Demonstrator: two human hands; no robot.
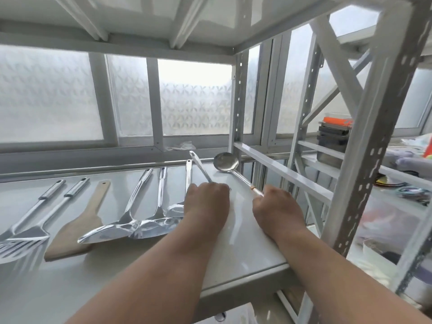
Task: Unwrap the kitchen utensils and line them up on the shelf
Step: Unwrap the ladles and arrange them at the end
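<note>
Several utensils lie in a row on the white shelf (243, 249), handles pointing away: two slotted steel turners (25, 232) at the left, a wooden spatula (77, 228), then steel spatulas (117, 228). My left hand (207, 202) is closed around a steel utensil whose slim handle (198, 164) sticks out beyond my fingers; its head is hidden under my hand. My right hand (273, 204) grips the handle end of a steel ladle (226, 162), whose bowl rests near the shelf's back right corner.
A perforated white upright (367, 164) and a side rail (280, 169) border the shelf on the right. Another rack to the right holds dark boxes with an orange lid (334, 132) and mixed clutter. A crumpled clear wrapper (181, 146) lies on the window sill behind.
</note>
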